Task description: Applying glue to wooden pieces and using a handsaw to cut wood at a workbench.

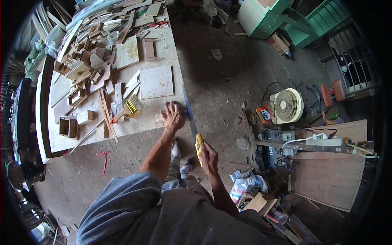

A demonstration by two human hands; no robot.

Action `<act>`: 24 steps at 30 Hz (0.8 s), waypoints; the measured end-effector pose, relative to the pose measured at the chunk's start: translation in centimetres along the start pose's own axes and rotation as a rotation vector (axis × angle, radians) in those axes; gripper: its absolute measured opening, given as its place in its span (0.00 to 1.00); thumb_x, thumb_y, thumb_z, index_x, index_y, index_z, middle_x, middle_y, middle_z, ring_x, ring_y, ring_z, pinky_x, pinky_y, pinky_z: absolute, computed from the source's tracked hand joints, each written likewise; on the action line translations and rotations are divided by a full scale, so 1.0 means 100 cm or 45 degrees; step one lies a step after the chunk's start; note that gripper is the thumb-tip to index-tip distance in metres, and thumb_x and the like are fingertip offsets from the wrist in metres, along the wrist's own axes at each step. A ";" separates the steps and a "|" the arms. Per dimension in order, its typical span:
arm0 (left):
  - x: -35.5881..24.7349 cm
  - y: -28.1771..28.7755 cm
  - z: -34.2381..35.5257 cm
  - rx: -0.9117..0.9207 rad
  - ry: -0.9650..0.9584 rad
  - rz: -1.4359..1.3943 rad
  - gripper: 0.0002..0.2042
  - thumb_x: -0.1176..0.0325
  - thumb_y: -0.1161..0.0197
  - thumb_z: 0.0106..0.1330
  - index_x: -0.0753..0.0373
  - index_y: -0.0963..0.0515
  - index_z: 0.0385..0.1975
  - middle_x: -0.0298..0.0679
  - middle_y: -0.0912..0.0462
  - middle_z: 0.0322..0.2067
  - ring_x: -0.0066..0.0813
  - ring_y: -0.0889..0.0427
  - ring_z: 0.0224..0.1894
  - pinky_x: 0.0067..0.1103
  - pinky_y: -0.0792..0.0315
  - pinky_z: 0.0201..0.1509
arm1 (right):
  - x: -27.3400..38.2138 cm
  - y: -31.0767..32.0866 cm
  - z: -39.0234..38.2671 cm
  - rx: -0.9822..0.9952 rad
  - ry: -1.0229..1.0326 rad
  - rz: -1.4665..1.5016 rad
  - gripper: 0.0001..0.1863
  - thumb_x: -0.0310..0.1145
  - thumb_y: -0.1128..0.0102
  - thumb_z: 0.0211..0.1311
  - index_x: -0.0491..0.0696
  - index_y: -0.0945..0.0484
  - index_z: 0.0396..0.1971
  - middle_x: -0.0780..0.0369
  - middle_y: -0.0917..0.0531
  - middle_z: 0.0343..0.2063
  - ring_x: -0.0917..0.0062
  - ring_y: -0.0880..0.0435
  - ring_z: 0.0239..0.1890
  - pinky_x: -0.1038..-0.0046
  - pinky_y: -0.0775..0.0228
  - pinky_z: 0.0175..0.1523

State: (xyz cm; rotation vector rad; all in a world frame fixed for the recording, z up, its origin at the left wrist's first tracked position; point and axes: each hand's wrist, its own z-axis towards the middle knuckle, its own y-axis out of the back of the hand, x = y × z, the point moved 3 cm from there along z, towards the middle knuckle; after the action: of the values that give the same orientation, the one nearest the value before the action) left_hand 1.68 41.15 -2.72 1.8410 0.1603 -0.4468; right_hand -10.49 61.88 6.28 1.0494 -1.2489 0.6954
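My left hand [173,115] lies flat, fingers spread, on the near right corner of a large plywood worktop [151,118]. My right hand [208,157] grips the yellow handle of a handsaw [190,116]. Its thin blade runs up along the worktop's right edge, just right of my left hand. A square pale board [157,81] lies just beyond my left hand. A paintbrush [127,109] with a wooden handle rests to its left.
Several wood offcuts, strips and small boxes [87,65] cover the worktop's far and left parts. On the dusty floor to the right stand a small fan [288,106], a power tool [273,147], a plywood sheet [330,171] and green cabinets [265,16].
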 end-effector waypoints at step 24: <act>0.001 -0.004 -0.010 0.016 -0.019 0.032 0.33 0.58 0.45 0.61 0.63 0.40 0.66 0.51 0.50 0.71 0.55 0.57 0.75 0.61 0.60 0.69 | 0.001 0.010 -0.013 0.057 0.012 -0.063 0.20 0.40 0.53 0.75 0.38 0.25 0.52 0.56 0.19 0.30 0.75 0.20 0.32 0.73 0.26 0.37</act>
State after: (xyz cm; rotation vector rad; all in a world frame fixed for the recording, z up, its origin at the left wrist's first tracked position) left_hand 1.86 42.16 -2.83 1.8492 0.1242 -0.4451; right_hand -10.80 63.43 6.62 1.1091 -1.2003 0.6925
